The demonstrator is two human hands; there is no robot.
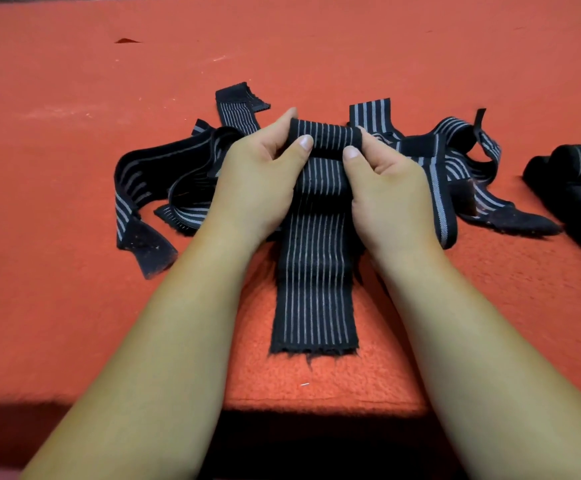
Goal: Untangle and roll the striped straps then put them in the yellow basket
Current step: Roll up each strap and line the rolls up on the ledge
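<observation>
A black strap with thin grey stripes (315,289) lies flat toward me on the red cloth, its far end curled into a small roll (327,136). My left hand (261,181) pinches the roll's left end between thumb and fingers. My right hand (386,188) pinches its right end the same way. Behind and beside my hands lies a tangle of more striped straps (164,174), with another loose bunch (455,157) to the right. No yellow basket is in view.
Rolled dark straps (580,168) sit at the right edge of the frame. The red fuzzy cloth (282,57) covers the whole surface and drops off at its near edge (316,407), with darkness below.
</observation>
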